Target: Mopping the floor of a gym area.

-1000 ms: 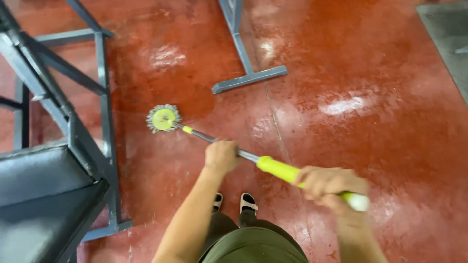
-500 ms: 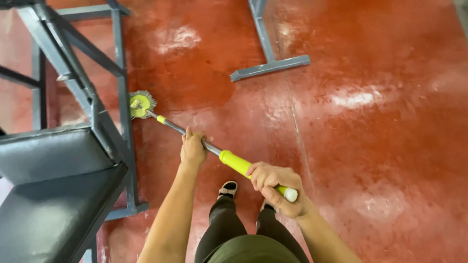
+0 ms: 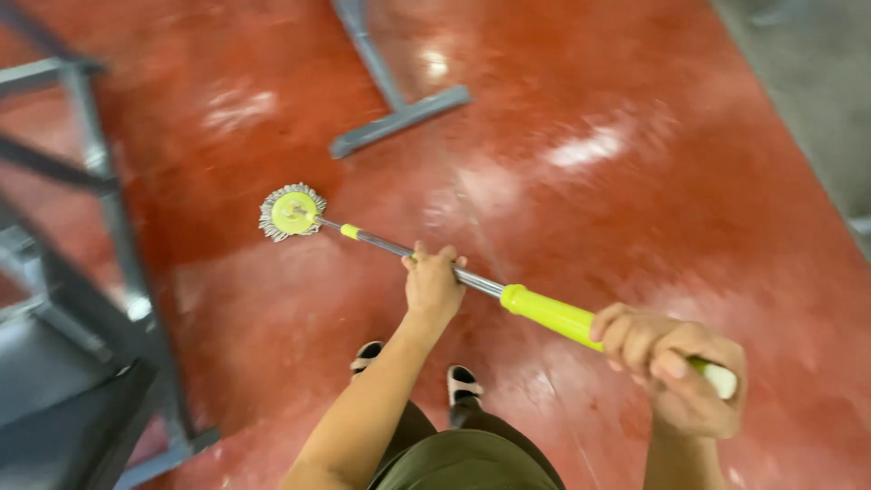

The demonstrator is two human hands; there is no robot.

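Spin mop point(image 3: 435, 268): long stiff metal pole, yellow-green foam sleeve point(image 3: 549, 316) toward the top end, round fringed head point(image 3: 291, 212) flat on the wet red floor point(image 3: 635, 209). Likely light, rigid along the shaft, soft at the fringe; the sleeve looks like the surest hold, bare metal probably slicker.

Left hand point(image 3: 433, 283): fingers wrapped round the bare shaft at mid-length, head at its 10 o'clock.

Right hand point(image 3: 676, 377): fist closed about the sleeve's top end, at 4 o'clock from the left hand.

Grey bench frame point(image 3: 109, 236) at 9 o'clock of the head, apart.
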